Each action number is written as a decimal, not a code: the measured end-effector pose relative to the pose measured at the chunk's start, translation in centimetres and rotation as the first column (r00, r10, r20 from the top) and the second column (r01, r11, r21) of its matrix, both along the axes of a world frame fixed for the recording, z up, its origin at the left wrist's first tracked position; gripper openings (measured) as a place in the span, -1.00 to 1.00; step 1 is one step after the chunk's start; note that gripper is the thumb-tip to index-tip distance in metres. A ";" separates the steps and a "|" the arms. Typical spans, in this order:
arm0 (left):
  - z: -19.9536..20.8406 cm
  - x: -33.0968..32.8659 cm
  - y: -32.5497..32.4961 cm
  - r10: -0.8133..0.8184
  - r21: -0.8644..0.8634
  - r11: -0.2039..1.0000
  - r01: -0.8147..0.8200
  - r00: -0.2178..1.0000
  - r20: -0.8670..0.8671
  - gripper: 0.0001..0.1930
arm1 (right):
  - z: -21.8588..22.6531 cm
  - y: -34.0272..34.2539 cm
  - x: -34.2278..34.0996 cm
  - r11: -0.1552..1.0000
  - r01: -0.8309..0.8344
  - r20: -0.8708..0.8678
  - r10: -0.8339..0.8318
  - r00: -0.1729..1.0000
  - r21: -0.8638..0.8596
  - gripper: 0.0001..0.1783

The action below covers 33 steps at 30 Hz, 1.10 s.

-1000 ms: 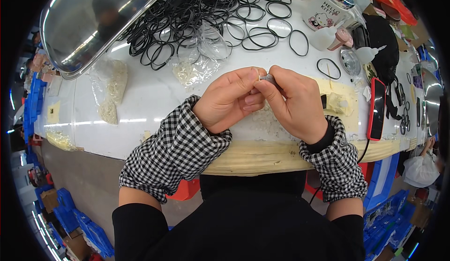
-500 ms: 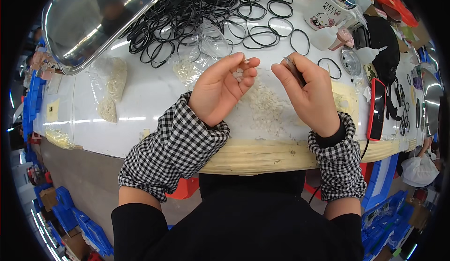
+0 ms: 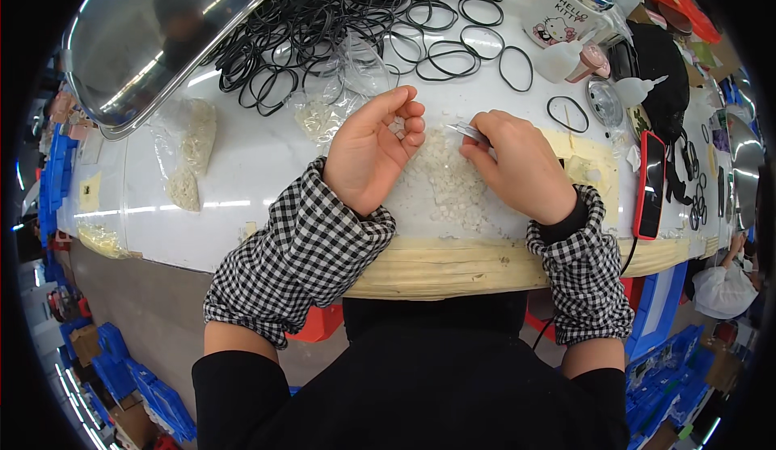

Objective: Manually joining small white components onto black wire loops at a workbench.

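Observation:
My left hand [image 3: 373, 147] is cupped with its palm turned up and its fingers curled inward. A few small white pieces [image 3: 397, 126] show inside the curl of those fingers. My right hand [image 3: 517, 152] grips a small silver metal tool [image 3: 469, 132] that looks like tweezers. Its narrow tip points left toward the left hand, with a gap between them; most of its body is hidden by the fingers. Below and between both hands, a loose pile of small white flat pieces [image 3: 457, 183] lies spread on the white table [image 3: 311, 232].
Black rubber loops [image 3: 323, 21] heap at the back. Clear bags of white pieces [image 3: 194, 155] lie left, near a shiny metal tray [image 3: 153, 46]. On the right are a red-cased phone [image 3: 649, 187], a white cup [image 3: 558, 21] and squeeze bottles [image 3: 638, 90]. Yellowish tape [image 3: 453, 270] covers the table's front edge.
My right hand has lowered and moved left, bringing the tool's tip out over the pile. The left hand's fingers have curled in further around the white pieces.

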<state>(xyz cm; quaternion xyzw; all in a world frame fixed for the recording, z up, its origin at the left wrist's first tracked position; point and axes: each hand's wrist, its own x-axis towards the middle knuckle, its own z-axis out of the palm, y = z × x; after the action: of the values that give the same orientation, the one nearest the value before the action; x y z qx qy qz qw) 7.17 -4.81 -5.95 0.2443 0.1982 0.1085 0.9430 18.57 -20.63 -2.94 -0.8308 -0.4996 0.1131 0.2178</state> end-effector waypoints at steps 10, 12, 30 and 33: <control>0.9 -0.1 -0.9 -0.239 0.322 0.909 0.264 0.964 -0.116 -0.80 | 1.8 0.7 -0.6 0.926 0.103 -0.213 -0.025 0.977 0.362 -0.85; 1.1 -0.3 -0.9 -0.257 0.350 0.894 0.281 0.960 -0.114 -0.81 | 1.6 0.9 -0.8 0.897 0.090 -0.161 -0.021 0.987 0.433 -0.86; 0.9 -0.3 -0.6 -0.353 0.155 0.923 0.352 0.935 -0.021 -0.80 | 1.0 1.0 -1.4 0.853 0.276 -0.493 -0.025 0.870 0.444 -0.87; 1.0 -0.3 -0.8 -0.361 0.172 0.917 0.359 0.932 -0.019 -0.80 | 0.2 1.2 -1.4 0.795 0.309 -0.526 0.014 0.850 0.521 -0.88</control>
<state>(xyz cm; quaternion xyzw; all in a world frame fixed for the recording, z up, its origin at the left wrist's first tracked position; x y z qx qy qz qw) 6.90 -5.60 -4.95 0.3568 0.1335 -0.0483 0.9233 17.18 -19.47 -2.74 -0.7003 -0.3657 0.1476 0.5950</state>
